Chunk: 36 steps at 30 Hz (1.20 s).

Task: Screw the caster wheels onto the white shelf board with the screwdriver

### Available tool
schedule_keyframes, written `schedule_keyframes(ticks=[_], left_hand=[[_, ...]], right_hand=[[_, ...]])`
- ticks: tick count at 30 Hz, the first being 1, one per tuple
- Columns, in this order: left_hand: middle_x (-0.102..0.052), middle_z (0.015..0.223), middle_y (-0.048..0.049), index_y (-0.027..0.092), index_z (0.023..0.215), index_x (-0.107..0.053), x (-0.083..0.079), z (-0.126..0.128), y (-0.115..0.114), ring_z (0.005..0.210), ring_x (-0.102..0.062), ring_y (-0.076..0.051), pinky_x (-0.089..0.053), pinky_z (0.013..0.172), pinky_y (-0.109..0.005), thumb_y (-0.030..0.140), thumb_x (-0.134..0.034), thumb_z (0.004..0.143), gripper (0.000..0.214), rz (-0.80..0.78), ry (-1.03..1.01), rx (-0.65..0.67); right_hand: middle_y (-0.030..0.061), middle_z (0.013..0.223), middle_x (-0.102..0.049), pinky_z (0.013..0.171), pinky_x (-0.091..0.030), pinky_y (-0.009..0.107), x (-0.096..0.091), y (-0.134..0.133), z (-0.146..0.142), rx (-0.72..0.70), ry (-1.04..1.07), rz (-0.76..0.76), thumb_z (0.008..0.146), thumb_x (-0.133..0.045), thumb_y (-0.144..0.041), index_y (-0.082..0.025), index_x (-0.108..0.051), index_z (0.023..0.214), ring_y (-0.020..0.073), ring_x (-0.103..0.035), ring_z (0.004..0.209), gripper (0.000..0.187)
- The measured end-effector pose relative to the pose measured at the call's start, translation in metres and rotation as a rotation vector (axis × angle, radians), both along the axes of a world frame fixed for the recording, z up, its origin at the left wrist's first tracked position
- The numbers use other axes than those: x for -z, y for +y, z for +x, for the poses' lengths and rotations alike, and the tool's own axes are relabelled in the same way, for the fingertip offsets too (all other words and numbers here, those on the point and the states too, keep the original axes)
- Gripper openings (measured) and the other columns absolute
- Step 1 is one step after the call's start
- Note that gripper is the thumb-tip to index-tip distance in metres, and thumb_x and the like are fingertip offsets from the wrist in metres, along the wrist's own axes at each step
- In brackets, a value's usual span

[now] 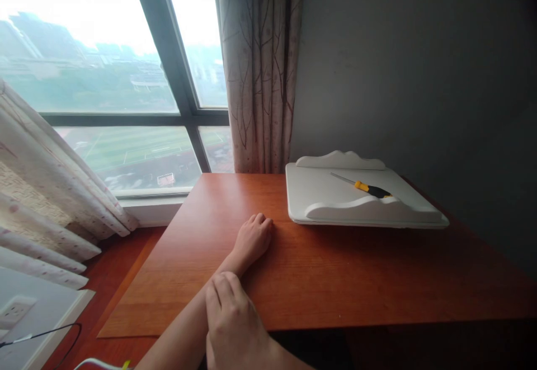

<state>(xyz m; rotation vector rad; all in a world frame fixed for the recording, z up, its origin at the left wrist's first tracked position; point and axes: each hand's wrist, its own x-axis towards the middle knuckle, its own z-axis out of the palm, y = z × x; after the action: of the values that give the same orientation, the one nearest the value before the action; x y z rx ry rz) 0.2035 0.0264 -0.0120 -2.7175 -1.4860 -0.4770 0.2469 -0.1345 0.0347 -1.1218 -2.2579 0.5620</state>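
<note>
My left hand (254,236) rests on the brown wooden table (319,280), back upward, with its fingers curled loosely inward. No object shows in it. My right hand (232,314) lies across my left forearm (180,325) near the wrist, its fingers bent over the arm. To the right of my left hand, apart from it, a white board (323,185) with wavy raised edges sits on the table. On that board lies a screwdriver (371,190) with a yellow and black handle, its metal shaft pointing to the upper left.
Behind the table hangs a patterned curtain (260,68) beside a grey wall (398,68). A large window (184,115) stands at the left, with another curtain (46,174). A wall socket (17,311) and a black cable (50,332) are at the lower left.
</note>
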Motion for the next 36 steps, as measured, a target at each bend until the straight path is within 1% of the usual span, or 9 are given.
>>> schedule_keyframes(ticks=[4, 6, 10, 13, 17, 20, 23, 29, 36], left_hand=[[-0.061, 0.101, -0.0085, 0.02, 0.104, -0.065, 0.001, -0.001, 0.0, 0.088, -0.056, -0.022, -0.046, 0.078, -0.034, 0.024, -0.042, 0.103, 0.023, 0.006, -0.001, 0.0], [-0.061, 0.1, -0.0086, 0.02, 0.103, -0.065, 0.001, -0.001, 0.0, 0.088, -0.057, -0.022, -0.046, 0.078, -0.034, 0.024, -0.041, 0.104, 0.024, 0.007, -0.002, 0.001], [-0.061, 0.102, -0.0087, 0.02, 0.104, -0.064, 0.0, 0.0, 0.001, 0.092, -0.057, -0.022, -0.047, 0.081, -0.034, 0.023, -0.042, 0.103, 0.023, 0.001, -0.003, 0.015], [-0.061, 0.101, -0.0086, 0.02, 0.103, -0.064, -0.002, 0.0, 0.0, 0.091, -0.057, -0.022, -0.047, 0.081, -0.034, 0.023, -0.042, 0.103, 0.023, -0.007, -0.004, 0.013], [-0.061, 0.101, -0.0085, 0.02, 0.103, -0.064, -0.002, 0.0, -0.002, 0.09, -0.057, -0.022, -0.047, 0.08, -0.034, 0.023, -0.042, 0.104, 0.023, -0.017, -0.004, -0.003], [-0.061, 0.102, -0.0082, 0.021, 0.104, -0.064, -0.001, 0.0, 0.0, 0.092, -0.058, -0.022, -0.047, 0.082, -0.034, 0.023, -0.041, 0.104, 0.023, -0.028, 0.002, -0.01], [-0.061, 0.103, -0.0083, 0.021, 0.106, -0.064, 0.001, -0.001, 0.004, 0.096, -0.058, -0.022, -0.047, 0.082, -0.033, 0.022, -0.042, 0.103, 0.022, -0.047, 0.01, -0.018], [-0.06, 0.103, -0.0068, 0.023, 0.105, -0.062, -0.002, -0.003, 0.003, 0.097, -0.058, -0.022, -0.048, 0.083, -0.032, 0.02, -0.052, 0.098, 0.013, -0.085, 0.0, 0.008], [-0.06, 0.104, -0.0088, 0.022, 0.105, -0.062, -0.006, -0.003, 0.0, 0.099, -0.058, -0.023, -0.047, 0.086, -0.033, 0.016, -0.051, 0.094, 0.017, -0.11, -0.018, 0.01]], right_hand=[[0.0169, 0.125, -0.058, 0.109, -0.046, 0.037, -0.004, -0.004, -0.001, -0.05, 0.014, -0.064, 0.081, -0.059, -0.017, -0.005, -0.061, 0.122, 0.0288, -0.051, 0.115, 0.042], [0.0141, 0.119, -0.06, 0.108, -0.046, 0.033, -0.005, 0.0, 0.002, -0.057, 0.043, -0.07, 0.079, -0.059, -0.015, -0.008, -0.065, 0.113, 0.026, -0.052, 0.11, 0.035], [0.0194, 0.138, -0.052, 0.121, -0.03, 0.039, -0.002, 0.011, 0.007, 0.043, 0.023, -0.004, 0.085, -0.054, -0.014, -0.001, -0.052, 0.139, 0.0297, -0.041, 0.132, 0.055], [0.0225, 0.146, -0.046, 0.122, -0.03, 0.043, 0.0, 0.006, 0.004, 0.054, -0.019, -0.006, 0.088, -0.054, -0.017, 0.002, -0.044, 0.146, 0.0334, -0.035, 0.139, 0.062], [0.0157, 0.124, -0.059, 0.107, -0.045, 0.034, -0.005, -0.005, 0.002, -0.044, 0.025, -0.049, 0.081, -0.058, -0.015, -0.007, -0.063, 0.115, 0.0279, -0.051, 0.12, 0.035], [0.0096, 0.104, -0.065, 0.095, -0.049, 0.028, -0.006, 0.006, 0.012, -0.083, 0.047, -0.007, 0.082, -0.055, -0.013, -0.014, -0.065, 0.096, 0.021, -0.058, 0.102, 0.017], [0.0067, 0.093, -0.067, 0.088, -0.049, 0.029, -0.003, 0.038, 0.036, 0.102, -0.033, 0.001, 0.088, -0.051, -0.014, -0.018, -0.065, 0.087, 0.019, -0.061, 0.09, 0.015], [0.0082, 0.097, -0.072, 0.082, -0.046, 0.029, 0.013, 0.1, 0.089, 0.391, -0.221, -0.074, 0.095, -0.05, -0.02, -0.019, -0.068, 0.086, 0.0194, -0.066, 0.09, 0.02], [0.0077, 0.104, -0.071, 0.08, -0.044, 0.027, 0.032, 0.115, 0.102, 0.478, -0.199, -0.076, 0.1, -0.046, -0.025, -0.02, -0.068, 0.106, 0.0197, -0.067, 0.095, 0.023]])
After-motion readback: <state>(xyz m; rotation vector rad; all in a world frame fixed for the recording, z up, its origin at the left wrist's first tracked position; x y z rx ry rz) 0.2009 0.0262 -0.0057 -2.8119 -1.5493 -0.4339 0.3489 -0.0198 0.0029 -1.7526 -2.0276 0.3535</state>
